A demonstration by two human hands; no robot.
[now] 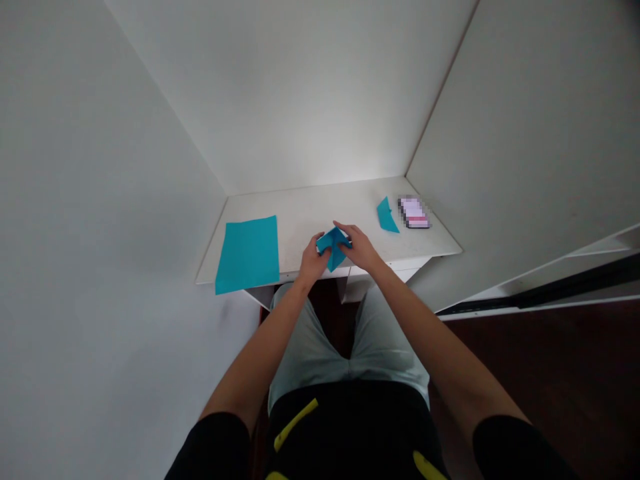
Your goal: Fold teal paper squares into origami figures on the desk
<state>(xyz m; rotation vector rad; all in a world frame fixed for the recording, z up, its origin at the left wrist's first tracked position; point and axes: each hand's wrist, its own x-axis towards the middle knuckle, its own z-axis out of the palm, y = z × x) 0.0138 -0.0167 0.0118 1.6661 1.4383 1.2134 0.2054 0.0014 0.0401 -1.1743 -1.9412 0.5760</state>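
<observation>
Between my two hands is a small piece of folded blue paper (335, 245), held over the desk's front edge. My left hand (314, 259) grips its left side, with the thumb pressed on the near face. On the opposite side my right hand (361, 246) pinches the paper, thumb inside the fold and fingers behind the top. The paper is partly spread, showing a darker hollow in its middle. A folded blue paper boat (387, 215) lies on the desk to the right, apart from my hands.
A large flat blue sheet (249, 253) lies on the left of the white desk (320, 203), overhanging its front edge. A phone (415, 212) with a blurred screen rests at the right. White walls enclose the desk at the back and sides. My legs are beneath the front edge.
</observation>
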